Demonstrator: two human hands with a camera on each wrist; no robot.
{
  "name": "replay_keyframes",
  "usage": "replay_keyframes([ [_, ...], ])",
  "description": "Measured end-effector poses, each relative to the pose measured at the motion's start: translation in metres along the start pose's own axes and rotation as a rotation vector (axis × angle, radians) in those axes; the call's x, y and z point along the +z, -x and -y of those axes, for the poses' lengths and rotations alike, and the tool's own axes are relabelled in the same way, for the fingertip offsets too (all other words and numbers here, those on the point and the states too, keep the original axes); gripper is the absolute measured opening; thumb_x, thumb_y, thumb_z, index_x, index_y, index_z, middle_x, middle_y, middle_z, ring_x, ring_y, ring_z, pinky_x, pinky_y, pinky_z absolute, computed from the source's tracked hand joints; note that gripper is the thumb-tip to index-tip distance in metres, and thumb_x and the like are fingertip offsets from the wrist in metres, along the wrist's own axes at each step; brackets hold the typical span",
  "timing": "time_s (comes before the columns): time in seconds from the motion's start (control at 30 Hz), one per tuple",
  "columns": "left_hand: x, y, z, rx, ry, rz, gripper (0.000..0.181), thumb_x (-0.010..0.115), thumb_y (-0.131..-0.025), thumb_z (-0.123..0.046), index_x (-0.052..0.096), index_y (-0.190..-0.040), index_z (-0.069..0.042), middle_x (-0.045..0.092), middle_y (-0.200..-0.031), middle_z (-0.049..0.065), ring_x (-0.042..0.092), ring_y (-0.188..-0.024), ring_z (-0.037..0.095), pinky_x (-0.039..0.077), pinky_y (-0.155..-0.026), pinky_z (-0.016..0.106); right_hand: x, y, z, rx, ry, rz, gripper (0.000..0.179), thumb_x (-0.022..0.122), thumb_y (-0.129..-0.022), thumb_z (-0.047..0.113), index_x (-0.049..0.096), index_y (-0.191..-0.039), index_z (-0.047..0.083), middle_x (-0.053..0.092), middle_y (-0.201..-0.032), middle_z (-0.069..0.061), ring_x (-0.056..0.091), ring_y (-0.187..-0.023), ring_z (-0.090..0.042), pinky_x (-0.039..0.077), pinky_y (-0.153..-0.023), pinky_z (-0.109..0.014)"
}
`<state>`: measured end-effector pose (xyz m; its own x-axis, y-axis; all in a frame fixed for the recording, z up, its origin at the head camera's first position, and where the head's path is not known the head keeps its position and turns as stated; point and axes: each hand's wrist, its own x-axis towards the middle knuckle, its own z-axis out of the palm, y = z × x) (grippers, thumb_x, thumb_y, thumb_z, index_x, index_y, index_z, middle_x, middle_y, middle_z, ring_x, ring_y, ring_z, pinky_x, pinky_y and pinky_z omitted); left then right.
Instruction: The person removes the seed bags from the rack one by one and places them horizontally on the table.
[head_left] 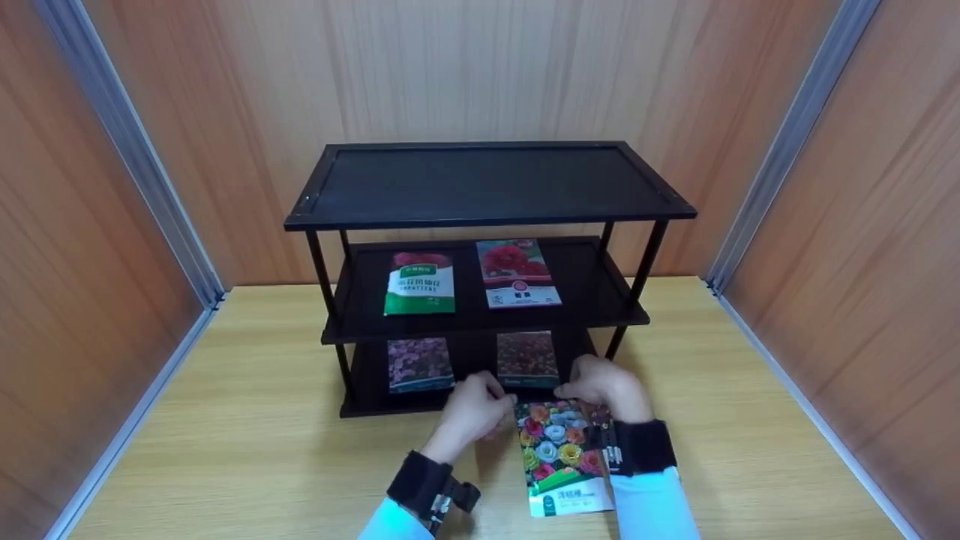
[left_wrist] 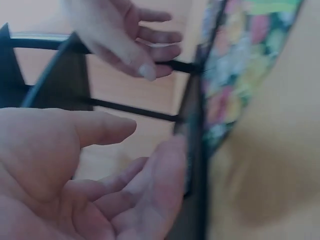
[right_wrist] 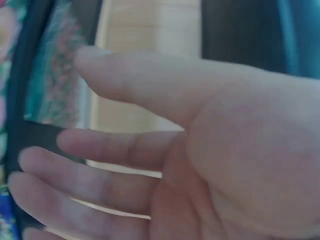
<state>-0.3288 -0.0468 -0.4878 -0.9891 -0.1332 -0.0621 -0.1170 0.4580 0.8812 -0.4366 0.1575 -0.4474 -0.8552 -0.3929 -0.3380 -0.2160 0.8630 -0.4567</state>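
We have four packets point(head_left: 521, 274) on the rack point(head_left: 487, 184) — two middle, two bottom. At least the multicolour-flower packet point(head_left: 551, 454) is left, near on the table point(head_left: 300, 465). Left hand point(head_left: 474, 409), right hand point(head_left: 606, 386) — fingers loose, both empty.

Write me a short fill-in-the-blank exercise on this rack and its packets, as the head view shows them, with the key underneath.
1. The rack has ____ shelves.
2. On the middle shelf, the green-and-white packet lies to the ____ of the red packet.
3. Near the left hand and right hand, the colourful packet bears pictures of ____.
4. Both wrist straps are coloured ____.

Missing words: three; left; flowers; black.
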Motion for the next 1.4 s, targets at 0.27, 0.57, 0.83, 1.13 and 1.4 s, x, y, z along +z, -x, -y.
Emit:
replay_keyframes([
  [0.27,-0.038,0.023,-0.039,0.066,-0.204,-0.012,0.029,0.066,-0.097,-0.038,0.067,-0.108,-0.012,0.061,-0.069,-0.004,0.053,-0.057,0.012,0.044,-0.054,0.027,-0.022,0.044,0.029,-0.135,0.052,-0.021,0.049,0.065,-0.096,0.045,0.062,-0.129,0.009,0.071,-0.120,-0.011,0.066,-0.101,-0.022,0.056,-0.093,-0.046],
  [0.57,-0.068,0.066,-0.079,0.116,-0.353,0.014,0.056,0.063,-0.096,-0.054,0.064,-0.132,-0.012,0.071,-0.129,0.009,0.069,-0.113,0.024,0.057,-0.097,0.047,-0.036,0.100,0.048,-0.266,-0.033,-0.082,0.051,0.064,-0.098,0.045,0.057,-0.140,0.017,0.069,-0.131,-0.009,0.068,-0.114,-0.023,0.054,-0.103,-0.050],
  [0.83,-0.077,0.090,-0.094,0.175,-0.378,-0.036,0.070,0.059,-0.095,-0.061,0.049,-0.150,-0.018,0.051,-0.155,0.007,0.044,-0.147,0.029,0.039,-0.119,0.056,-0.042,0.122,0.046,-0.539,-0.056,-0.249,0.050,0.061,-0.100,0.042,0.056,-0.142,0.017,0.061,-0.145,-0.006,0.057,-0.135,-0.028,0.047,-0.113,-0.054],
  [1.13,-0.071,0.047,-0.083,0.383,-0.399,-0.206,0.083,0.038,-0.096,-0.074,0.006,-0.162,-0.036,0.002,-0.172,-0.004,-0.001,-0.161,0.029,0.007,-0.129,0.060,-0.043,0.085,0.054,-0.574,-0.031,-0.566,0.058,0.059,-0.101,0.044,0.047,-0.151,0.017,0.033,-0.166,-0.011,0.028,-0.155,-0.034,0.026,-0.124,-0.062],
  [1.4,-0.070,-0.013,-0.083,0.352,-0.572,-0.216,0.083,0.022,-0.098,-0.076,0.008,-0.163,-0.027,0.008,-0.172,0.005,0.002,-0.161,0.032,0.010,-0.130,0.057,-0.066,0.017,0.070,-0.347,0.051,-0.435,0.073,0.027,-0.104,0.065,0.021,-0.163,0.022,0.005,-0.172,-0.016,0.002,-0.159,-0.042,0.007,-0.127,-0.064],
])
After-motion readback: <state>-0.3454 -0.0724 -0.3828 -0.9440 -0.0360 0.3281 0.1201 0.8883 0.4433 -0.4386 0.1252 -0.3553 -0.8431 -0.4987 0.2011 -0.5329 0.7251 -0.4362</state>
